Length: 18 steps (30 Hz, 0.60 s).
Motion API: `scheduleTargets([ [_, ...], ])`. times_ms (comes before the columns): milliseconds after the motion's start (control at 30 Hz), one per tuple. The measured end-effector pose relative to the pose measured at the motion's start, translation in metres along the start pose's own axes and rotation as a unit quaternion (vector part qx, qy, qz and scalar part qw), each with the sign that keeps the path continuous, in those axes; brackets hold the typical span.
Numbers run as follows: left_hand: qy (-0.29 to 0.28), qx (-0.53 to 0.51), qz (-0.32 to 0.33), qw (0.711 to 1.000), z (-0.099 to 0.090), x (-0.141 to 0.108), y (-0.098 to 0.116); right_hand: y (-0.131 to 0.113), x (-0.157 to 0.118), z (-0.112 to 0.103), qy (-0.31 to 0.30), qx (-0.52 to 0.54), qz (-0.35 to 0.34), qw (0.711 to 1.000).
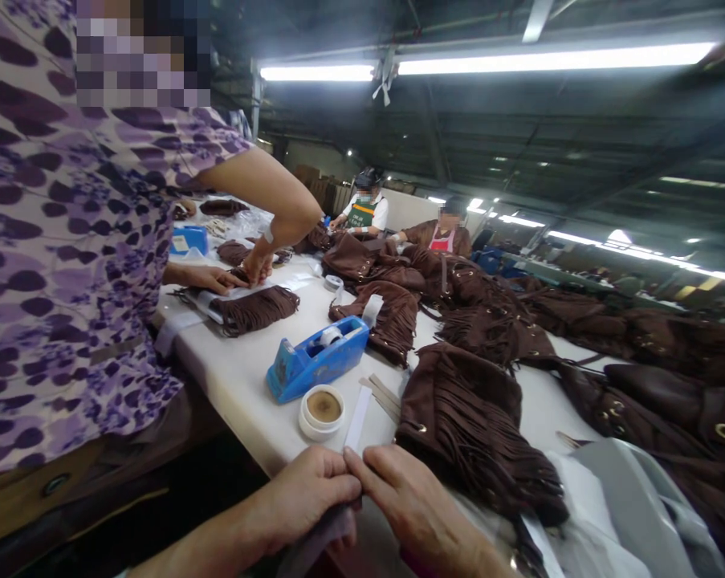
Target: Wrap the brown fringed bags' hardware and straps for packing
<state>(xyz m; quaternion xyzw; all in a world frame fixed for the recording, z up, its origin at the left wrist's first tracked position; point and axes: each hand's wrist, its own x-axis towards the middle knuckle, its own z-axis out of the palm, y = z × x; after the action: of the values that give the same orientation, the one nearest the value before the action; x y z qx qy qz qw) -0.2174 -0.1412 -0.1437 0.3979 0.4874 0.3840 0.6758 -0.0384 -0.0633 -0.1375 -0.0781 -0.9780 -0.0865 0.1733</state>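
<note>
At the desk's near edge, the left hand pinched pale material. Just ahead stood an open tub; a careless forward reach could tip it, soiling the white strip alongside. The right hand's fingertips met the left's, grip hidden. A fringed bag lay nearby.

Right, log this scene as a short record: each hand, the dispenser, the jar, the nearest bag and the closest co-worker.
Left hand: fingertips meet the right's; grip partly hidden
Right hand: close to white strip
Dispenser: blue, on table
Jar: white, open, brown inside
Bag: brown, fringed
Co-worker: both hands by fringed piece
</note>
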Motion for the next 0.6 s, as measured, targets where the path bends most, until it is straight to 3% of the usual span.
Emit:
scheduleTargets([
  [100, 0.008, 0.026, -0.017, 0.999, -0.002, 0.002, 0.0, 0.017, -0.004, -0.019, -0.05, -0.075, 0.081, 0.993],
  [200, 0.032, 0.065, -0.006, 0.997, -0.007, 0.003, 0.005, 0.045, -0.017, -0.031, -0.128, -0.154, 0.208, 0.957],
  [267, 0.046, 0.089, 0.009, 0.995, -0.009, 0.004, 0.008, 0.059, -0.024, -0.033, -0.182, -0.18, 0.251, 0.933],
  [333, 0.048, 0.098, 0.025, 0.994, -0.009, 0.005, 0.011, 0.065, -0.026, -0.031, -0.219, -0.203, 0.263, 0.918],
  [467, 0.036, 0.108, 0.048, 0.992, -0.008, 0.01, 0.017, 0.063, -0.015, -0.028, -0.234, -0.235, 0.268, 0.905],
  [600, 0.048, 0.122, 0.071, 0.989, -0.005, 0.02, 0.033, 0.074, 0.003, -0.046, -0.22, -0.287, 0.29, 0.886],
])
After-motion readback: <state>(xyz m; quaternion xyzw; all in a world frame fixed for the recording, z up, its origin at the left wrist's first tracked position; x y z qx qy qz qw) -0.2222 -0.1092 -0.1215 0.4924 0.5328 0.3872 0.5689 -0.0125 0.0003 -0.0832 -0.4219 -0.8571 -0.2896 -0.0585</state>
